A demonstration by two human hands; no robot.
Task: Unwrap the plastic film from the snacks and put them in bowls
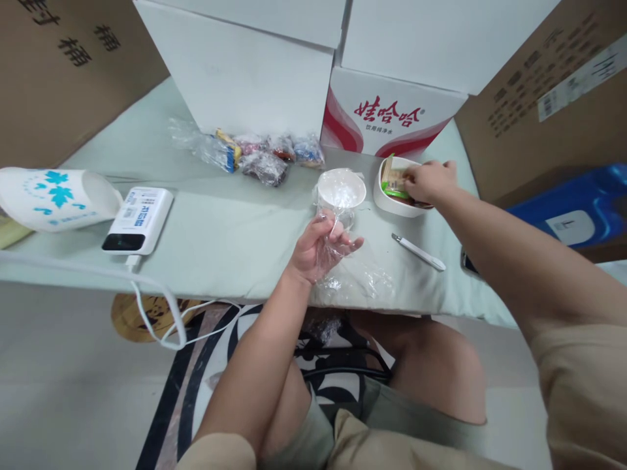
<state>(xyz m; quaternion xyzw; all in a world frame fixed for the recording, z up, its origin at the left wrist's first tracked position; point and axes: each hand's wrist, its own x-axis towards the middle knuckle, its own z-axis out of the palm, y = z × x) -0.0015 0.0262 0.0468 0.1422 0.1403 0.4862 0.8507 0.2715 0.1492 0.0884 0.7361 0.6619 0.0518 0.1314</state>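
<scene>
My left hand (326,247) is in the middle, near the table's front, with thumb and forefinger closed on crinkled clear plastic bag (336,284) that trails over the palm. Just beyond its fingertips stands a white cup (341,187), with clear plastic around it. My right hand (434,181) reaches into a white oval-cornered tub (401,207), its fingers closed at the edge of a small green-and-beige packet (393,177). Those fingertips are partly hidden. Between tub and table edge lies a white pen-shaped cutter (418,252).
Several small wrapped packs (267,166) lie before white cartons (386,114). At left are a paper cup (59,199) on its side and a power bank (138,220) with a white cable (171,326). A blue container (573,209) stands right; a phone (467,263) is partly under my right arm.
</scene>
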